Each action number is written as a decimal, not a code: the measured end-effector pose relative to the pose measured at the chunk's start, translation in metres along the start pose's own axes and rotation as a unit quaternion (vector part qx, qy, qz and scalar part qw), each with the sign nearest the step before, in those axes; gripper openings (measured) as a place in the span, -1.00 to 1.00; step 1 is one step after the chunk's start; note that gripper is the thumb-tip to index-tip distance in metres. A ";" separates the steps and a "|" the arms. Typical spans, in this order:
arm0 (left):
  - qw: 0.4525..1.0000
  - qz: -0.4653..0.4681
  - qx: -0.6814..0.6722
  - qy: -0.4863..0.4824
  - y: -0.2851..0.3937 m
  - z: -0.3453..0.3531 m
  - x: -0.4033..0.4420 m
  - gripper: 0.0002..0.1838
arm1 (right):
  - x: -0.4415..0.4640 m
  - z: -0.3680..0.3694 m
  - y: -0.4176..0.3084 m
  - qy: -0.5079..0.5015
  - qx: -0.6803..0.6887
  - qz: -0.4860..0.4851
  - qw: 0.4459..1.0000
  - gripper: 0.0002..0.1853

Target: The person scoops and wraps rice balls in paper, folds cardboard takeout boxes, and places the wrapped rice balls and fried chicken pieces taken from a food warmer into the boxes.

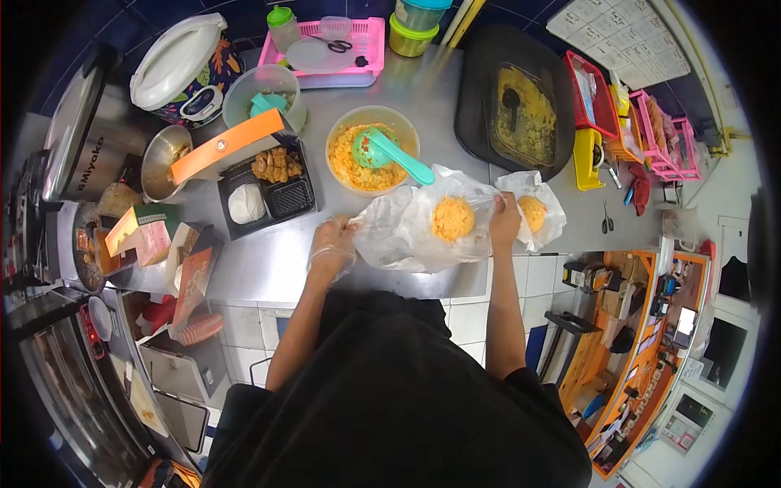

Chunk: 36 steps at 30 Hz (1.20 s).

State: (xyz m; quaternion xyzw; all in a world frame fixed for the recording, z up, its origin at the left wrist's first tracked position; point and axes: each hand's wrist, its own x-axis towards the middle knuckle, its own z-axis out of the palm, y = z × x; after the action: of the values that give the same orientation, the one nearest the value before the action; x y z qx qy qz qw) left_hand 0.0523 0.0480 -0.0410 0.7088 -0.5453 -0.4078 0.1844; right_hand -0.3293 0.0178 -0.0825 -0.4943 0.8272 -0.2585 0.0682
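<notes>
My left hand [332, 246], in a clear plastic glove, pinches the left edge of a white paper sheet [390, 232]. My right hand [504, 221] grips the sheet's right edge. A round mound of orange rice [452, 219] sits on the paper, nearer my right hand. Just right of that hand, a second rice mound [532, 214] lies on another paper [551, 195]. Behind the sheet stands a clear tub [374, 113] of orange rice with a teal scoop [403, 156] in it. A black tray [281, 213] to the left holds brown meat pieces [277, 165] and a white wrapped ball [246, 203].
A large black pan [478, 106] stands at the back right, beside red and pink baskets [592, 96]. At the back left are a patterned rice cooker [181, 69], a metal bowl [156, 168] and a pink basket [376, 49]. Folded boxes [192, 281] sit at the left edge.
</notes>
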 end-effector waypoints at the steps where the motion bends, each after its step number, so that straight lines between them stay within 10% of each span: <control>1: 1.000 -0.022 0.005 -0.018 0.000 -0.010 -0.002 -0.74 | 0.006 0.004 0.006 0.000 0.004 -0.002 1.000 -0.81; 8: 0.995 0.046 0.079 0.029 -0.066 -0.032 0.014 -0.69 | 0.027 -0.021 -0.032 0.092 -0.075 -0.042 0.992 -0.83; 10: 0.993 0.043 0.113 -0.008 -0.058 -0.035 0.016 -0.69 | 0.000 -0.040 -0.090 0.231 -0.090 -0.259 0.934 -0.85; 14: 0.996 0.062 0.049 -0.033 -0.040 -0.043 0.016 -0.68 | -0.099 0.004 -0.152 -0.082 0.161 -0.516 0.838 -0.78; 20: 0.959 0.169 0.224 -0.046 -0.007 -0.071 -0.012 -0.62 | -0.148 0.050 -0.182 -0.219 0.051 -0.489 0.843 -0.39; 24: 0.996 0.046 0.039 0.068 0.037 -0.092 -0.024 -0.46 | -0.157 0.036 -0.171 -0.296 -0.013 -0.359 0.885 -0.09; 28: 0.950 0.268 0.137 0.085 0.051 -0.093 0.009 -0.26 | -0.147 0.034 -0.180 -0.390 -0.092 -0.248 0.882 0.22; 36: 0.907 0.367 0.206 0.011 0.026 -0.083 0.059 -0.84 | -0.140 0.043 -0.188 -0.395 -0.131 -0.217 0.883 0.41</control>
State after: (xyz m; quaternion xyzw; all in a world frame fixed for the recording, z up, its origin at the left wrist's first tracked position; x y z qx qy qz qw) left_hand 0.1048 -0.0303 0.0052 0.4852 -0.8368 -0.1818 0.1768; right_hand -0.0964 0.0505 -0.0465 -0.7268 0.6305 0.0607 0.2656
